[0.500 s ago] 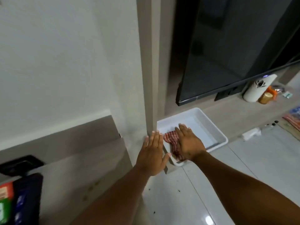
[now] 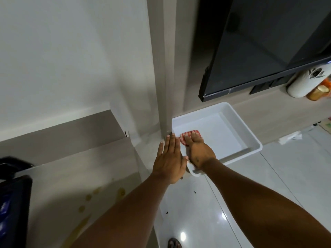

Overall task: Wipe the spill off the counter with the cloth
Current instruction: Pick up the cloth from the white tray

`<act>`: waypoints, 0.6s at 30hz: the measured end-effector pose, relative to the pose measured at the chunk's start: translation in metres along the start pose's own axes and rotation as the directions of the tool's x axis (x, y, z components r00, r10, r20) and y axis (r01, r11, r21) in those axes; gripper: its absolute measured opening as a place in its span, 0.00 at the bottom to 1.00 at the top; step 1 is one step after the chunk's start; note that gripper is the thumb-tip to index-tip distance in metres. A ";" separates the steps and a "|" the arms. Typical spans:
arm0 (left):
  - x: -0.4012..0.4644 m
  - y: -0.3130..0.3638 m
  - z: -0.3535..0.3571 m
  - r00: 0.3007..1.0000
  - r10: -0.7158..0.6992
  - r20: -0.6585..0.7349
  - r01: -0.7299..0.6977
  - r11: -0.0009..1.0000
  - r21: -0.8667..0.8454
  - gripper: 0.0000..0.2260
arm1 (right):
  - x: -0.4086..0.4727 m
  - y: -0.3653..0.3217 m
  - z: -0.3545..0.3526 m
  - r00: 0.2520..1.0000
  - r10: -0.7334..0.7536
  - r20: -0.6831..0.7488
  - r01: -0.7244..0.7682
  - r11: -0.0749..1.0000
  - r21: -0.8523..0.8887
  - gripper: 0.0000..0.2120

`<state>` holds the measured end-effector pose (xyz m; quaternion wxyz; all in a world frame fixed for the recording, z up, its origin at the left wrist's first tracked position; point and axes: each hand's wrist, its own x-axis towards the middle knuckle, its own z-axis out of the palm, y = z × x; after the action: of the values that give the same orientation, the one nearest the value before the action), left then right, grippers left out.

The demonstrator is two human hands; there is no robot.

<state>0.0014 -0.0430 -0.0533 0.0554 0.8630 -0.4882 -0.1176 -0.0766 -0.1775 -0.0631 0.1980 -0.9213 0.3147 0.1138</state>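
Observation:
A red-and-white checked cloth (image 2: 185,138) lies in the near left corner of a white plastic tray (image 2: 250,138). My right hand (image 2: 198,151) rests flat on top of the cloth, fingers pressed down on it. My left hand (image 2: 170,158) is stretched out flat beside it, fingers apart, fingertips near the foot of the beige pillar, holding nothing. A yellowish spill (image 2: 100,199) of drops and streaks marks the pale counter (image 2: 75,176) at lower left, beneath my left forearm.
A beige pillar (image 2: 164,68) rises right behind my hands. A black TV (image 2: 259,51) hangs above the tray. A white dispenser (image 2: 304,83) and orange jars (image 2: 320,92) stand far right. A black object (image 2: 12,203) sits at the left edge. Glossy tiled floor (image 2: 250,194) lies below.
The camera has tilted down and nearer, bringing the spill into view. My right hand has settled further onto the cloth, covering more of it. My left hand stays flat beside it.

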 end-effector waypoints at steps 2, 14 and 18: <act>-0.003 -0.002 0.001 1.000 0.011 -0.005 -0.012 1.000 -0.021 0.35 | 0.003 -0.004 0.000 1.000 -0.008 -0.012 0.007 1.000 -0.014 0.36; -0.101 -0.040 -0.041 0.994 0.088 -0.064 -0.088 0.996 -0.009 0.34 | -0.076 -0.065 -0.031 0.958 0.040 -0.284 -0.017 0.997 0.081 0.37; -0.175 -0.060 -0.048 0.992 0.082 -0.097 -0.079 0.996 0.038 0.34 | -0.149 -0.137 -0.004 0.925 -0.113 -0.362 0.147 0.987 0.066 0.46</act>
<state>-0.0228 0.1369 0.0063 0.0696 0.8482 -0.5211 -0.0642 -0.1065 -0.0007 0.0305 0.1867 -0.9354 0.2885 -0.0831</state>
